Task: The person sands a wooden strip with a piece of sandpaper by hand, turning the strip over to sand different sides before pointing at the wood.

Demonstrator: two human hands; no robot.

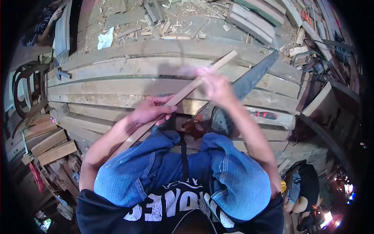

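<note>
A long thin wooden strip (182, 93) runs diagonally over my lap, from lower left to upper right. My left hand (156, 110) grips it around the middle. Further up the strip, my right hand (214, 85) is smeared by motion, so its fingers cannot be made out. Beneath and beyond my right hand lies a handsaw (255, 76) with a wide dark blade and a brown handle (193, 126) near my knees. A red and black screwdriver (265, 115) rests on the planks to the right.
Slatted planks (128, 85) lie before me, with a hammer (63, 74) at their left. Wood blocks (58, 152) are piled left and thick timbers (251, 23) at the top right. Another person (43, 27) is at the upper left; one more (307, 187) is at the lower right.
</note>
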